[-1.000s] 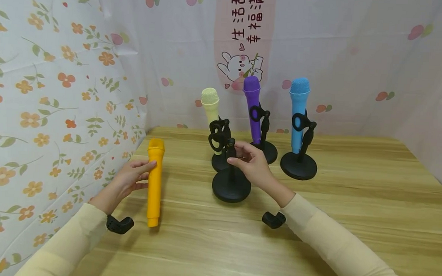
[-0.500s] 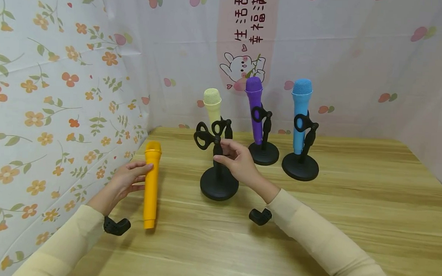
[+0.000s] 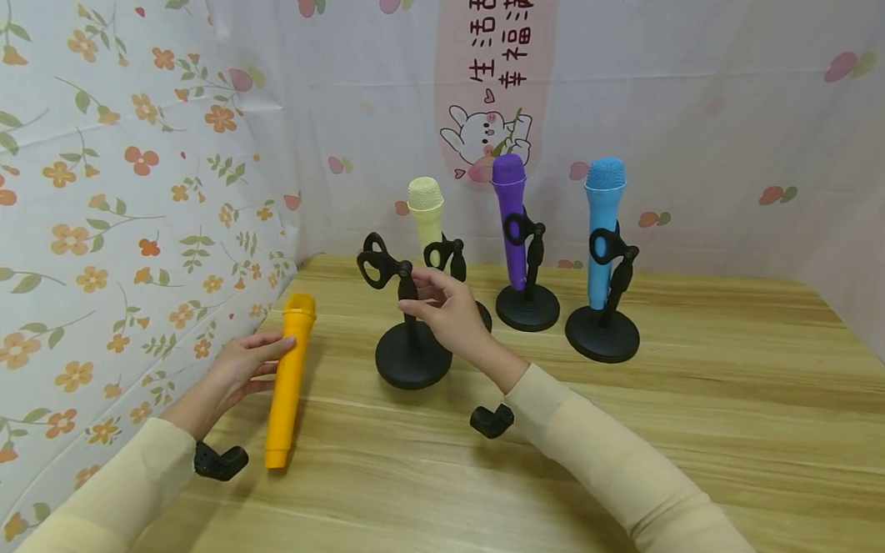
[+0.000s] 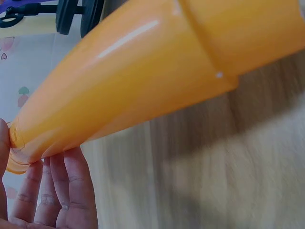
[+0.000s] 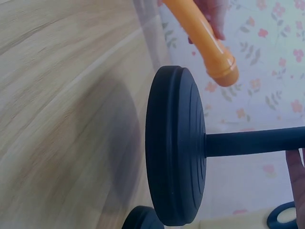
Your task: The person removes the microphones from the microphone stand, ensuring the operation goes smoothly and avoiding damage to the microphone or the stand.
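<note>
My left hand [image 3: 238,374] pinches an orange microphone [image 3: 288,385] near its head, between thumb and fingertips; in the left wrist view its body stretches across above the wood. My right hand [image 3: 444,314] holds a black microphone stand [image 3: 412,357] by its post, the clip turned to the left with nothing in it. In the right wrist view the round base [image 5: 174,148] hangs over the tabletop, its shadow beside it. Behind this stand, a pale yellow microphone [image 3: 426,209] leans in another stand, partly hidden by my right hand.
Farther right, a purple microphone [image 3: 509,221] and a blue microphone [image 3: 602,226] sit in black stands on the wooden table [image 3: 666,455]. A flowered cloth [image 3: 115,209] borders the left side, and a printed cloth [image 3: 684,114] hangs along the back.
My right hand has carried the stand leftward, away from the purple microphone and past the front of the yellow one. My left hand has shifted slightly left and down, the orange microphone tilting.
</note>
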Available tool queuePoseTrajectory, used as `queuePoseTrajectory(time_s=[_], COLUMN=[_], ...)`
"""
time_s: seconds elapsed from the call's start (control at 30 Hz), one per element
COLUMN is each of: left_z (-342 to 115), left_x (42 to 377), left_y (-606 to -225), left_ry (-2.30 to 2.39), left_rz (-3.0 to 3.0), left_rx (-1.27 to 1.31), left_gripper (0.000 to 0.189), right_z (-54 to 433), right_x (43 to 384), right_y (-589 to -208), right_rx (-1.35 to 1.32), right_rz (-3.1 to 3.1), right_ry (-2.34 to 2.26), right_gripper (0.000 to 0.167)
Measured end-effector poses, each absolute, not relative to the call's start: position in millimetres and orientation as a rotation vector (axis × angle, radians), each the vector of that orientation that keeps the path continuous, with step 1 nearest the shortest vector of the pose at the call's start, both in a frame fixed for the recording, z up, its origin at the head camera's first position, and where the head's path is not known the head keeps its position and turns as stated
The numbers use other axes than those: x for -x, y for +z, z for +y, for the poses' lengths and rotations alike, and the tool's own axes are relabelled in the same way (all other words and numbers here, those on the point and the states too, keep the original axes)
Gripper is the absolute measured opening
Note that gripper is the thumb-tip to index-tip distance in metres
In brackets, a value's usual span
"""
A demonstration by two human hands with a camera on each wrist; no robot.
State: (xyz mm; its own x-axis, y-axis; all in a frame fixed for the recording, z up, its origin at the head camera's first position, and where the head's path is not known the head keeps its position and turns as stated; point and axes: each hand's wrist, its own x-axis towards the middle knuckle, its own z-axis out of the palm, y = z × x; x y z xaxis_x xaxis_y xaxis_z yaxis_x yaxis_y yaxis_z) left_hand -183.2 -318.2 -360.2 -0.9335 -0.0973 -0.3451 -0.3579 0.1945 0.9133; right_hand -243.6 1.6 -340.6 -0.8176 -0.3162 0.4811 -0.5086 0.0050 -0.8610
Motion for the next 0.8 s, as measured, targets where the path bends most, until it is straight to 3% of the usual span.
queuePoseTrajectory(time_s=[0.8], left_z=[-347.1], left_x=[175.4], left_y=[-366.1], left_ry=[1.681], left_rz=[2.282], left_rx=[0.378], left_gripper=[0.081], right_z=[-46.5], right_x=[270.8], right_y=[-337.2], right_rx=[-0.738], right_rz=[-2.212], right_ry=[1.881], right_gripper=[0.044])
